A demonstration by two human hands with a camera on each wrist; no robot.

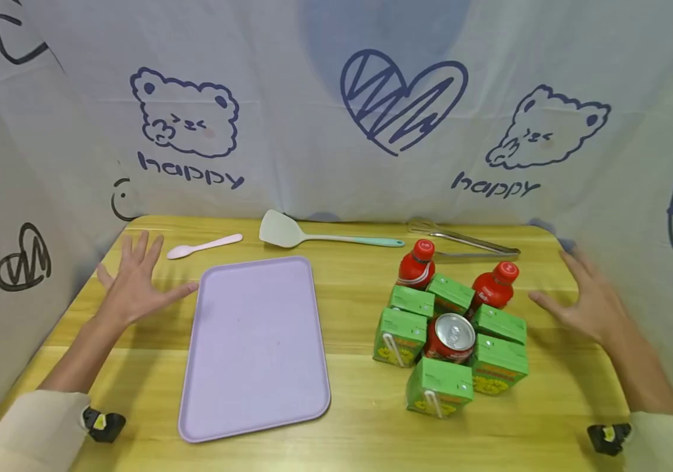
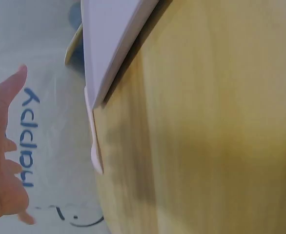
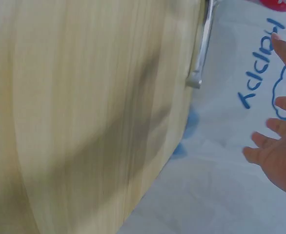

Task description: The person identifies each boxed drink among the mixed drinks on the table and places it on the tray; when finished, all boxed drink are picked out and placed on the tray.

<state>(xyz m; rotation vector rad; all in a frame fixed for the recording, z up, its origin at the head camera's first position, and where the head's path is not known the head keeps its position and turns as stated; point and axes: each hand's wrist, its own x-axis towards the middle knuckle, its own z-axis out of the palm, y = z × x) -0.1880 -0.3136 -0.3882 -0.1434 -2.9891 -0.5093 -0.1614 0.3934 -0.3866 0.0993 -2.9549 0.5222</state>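
My left hand (image 1: 136,285) is spread with straight fingers above the table's left side, holding nothing; its thumb points toward the lilac tray (image 1: 256,341). A small pink spoon (image 1: 203,246) lies just beyond that hand. Over the right side hovers my right hand (image 1: 593,305), fingers apart and nothing in them. Nearest to it is a cluster of several green drink cartons (image 1: 498,364) around a red soda can (image 1: 453,335). Two red-capped bottles, one at the back left (image 1: 416,265) and another red bottle (image 1: 494,286) at the right, stand behind the can.
Along the back edge lie a pale spatula (image 1: 330,238) with a mint handle and metal tongs (image 1: 466,241). A white cloth (image 1: 301,131) with drawings hangs behind and beside the wooden table (image 1: 354,419).
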